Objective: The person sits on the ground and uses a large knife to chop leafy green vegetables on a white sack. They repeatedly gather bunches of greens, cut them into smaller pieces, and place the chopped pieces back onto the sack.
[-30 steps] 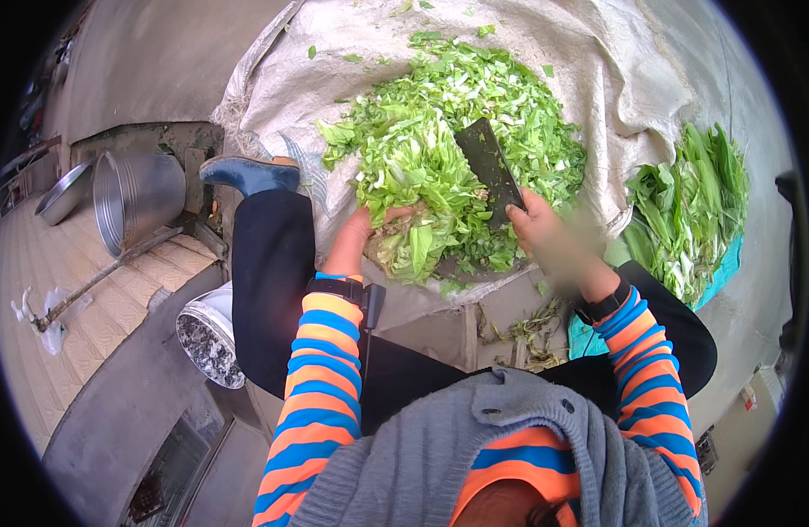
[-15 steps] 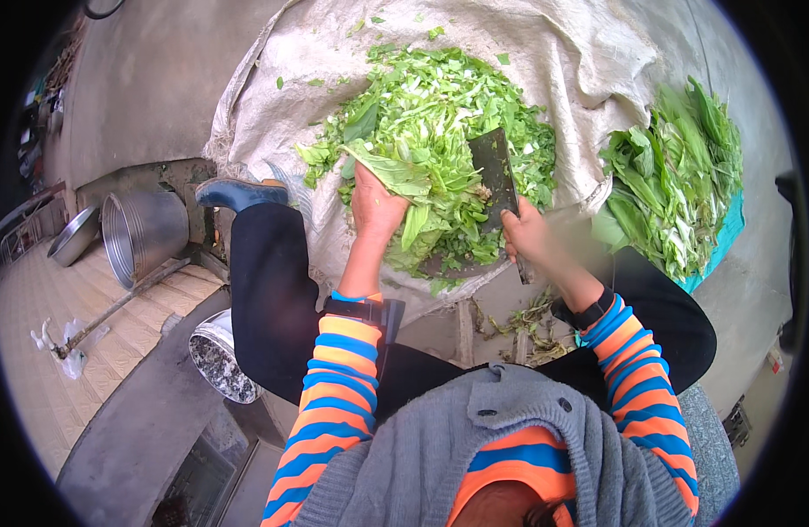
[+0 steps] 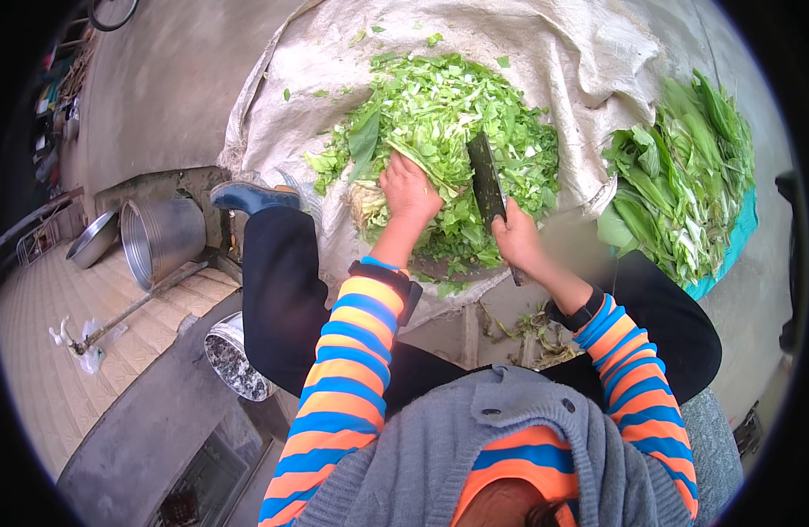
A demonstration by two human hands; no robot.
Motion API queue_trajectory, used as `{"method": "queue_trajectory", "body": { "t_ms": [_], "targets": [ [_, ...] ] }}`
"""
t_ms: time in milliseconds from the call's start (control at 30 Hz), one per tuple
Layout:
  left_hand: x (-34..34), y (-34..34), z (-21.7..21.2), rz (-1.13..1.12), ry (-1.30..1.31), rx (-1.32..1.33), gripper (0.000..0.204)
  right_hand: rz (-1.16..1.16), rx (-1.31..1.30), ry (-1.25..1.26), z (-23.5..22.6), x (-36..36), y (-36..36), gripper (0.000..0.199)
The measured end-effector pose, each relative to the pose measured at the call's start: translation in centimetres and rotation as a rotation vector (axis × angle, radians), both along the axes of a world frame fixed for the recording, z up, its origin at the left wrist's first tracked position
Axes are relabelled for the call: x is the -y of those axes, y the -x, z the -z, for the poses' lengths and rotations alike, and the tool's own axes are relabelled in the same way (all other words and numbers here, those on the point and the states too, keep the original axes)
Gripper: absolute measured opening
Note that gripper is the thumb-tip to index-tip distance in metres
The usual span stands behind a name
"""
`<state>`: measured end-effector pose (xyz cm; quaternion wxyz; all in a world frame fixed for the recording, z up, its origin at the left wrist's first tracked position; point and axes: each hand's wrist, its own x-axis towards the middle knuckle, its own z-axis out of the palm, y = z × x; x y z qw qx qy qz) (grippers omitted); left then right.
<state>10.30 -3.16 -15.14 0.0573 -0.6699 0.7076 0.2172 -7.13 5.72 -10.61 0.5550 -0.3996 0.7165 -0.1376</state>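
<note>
Well — right hand (image 3: pixel 518 239) around cleaver (image 3: pixel 486 178).

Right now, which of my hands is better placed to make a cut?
Probably the right hand: it grips the cleaver over the chopped greens, while the left hand holds leaves without any blade.

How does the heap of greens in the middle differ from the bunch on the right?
The middle heap is mostly chopped small; the right-hand bunch has long leaves. The middle heap lies on pale cloth; the right-hand bunch has turquoise material showing at its edge. Both show green leaves and whitish parts.
</note>
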Motion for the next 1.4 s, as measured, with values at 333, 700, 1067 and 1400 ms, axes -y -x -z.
{"method": "queue_trajectory", "body": {
  "t_ms": [333, 700, 1067, 1400],
  "targets": [
    [7.4, -8.4, 3.4, 0.148, -0.148, 0.011, 0.146, 0.057, 0.056, -0.003, -0.2, -1.0, -0.9, 0.022],
    [9.6, -14.8, 16.9, 0.319, -0.35, -0.746, 0.124, 0.161, 0.119, 0.079, 1.2, -3.1, -0.1, 0.021],
    [0.9, -4.6, 0.2, -0.256, -0.081, -0.458, 0.088, -0.058, -0.2, 0.685, -1.2, 1.9, 0.8, 0.011],
    [1.4, -5.3, 2.5, -0.267, -0.086, -0.463, 0.086, -0.272, -0.328, 0.434, 3.9, 5.3, 0.1, 0.016]
  ]
}}
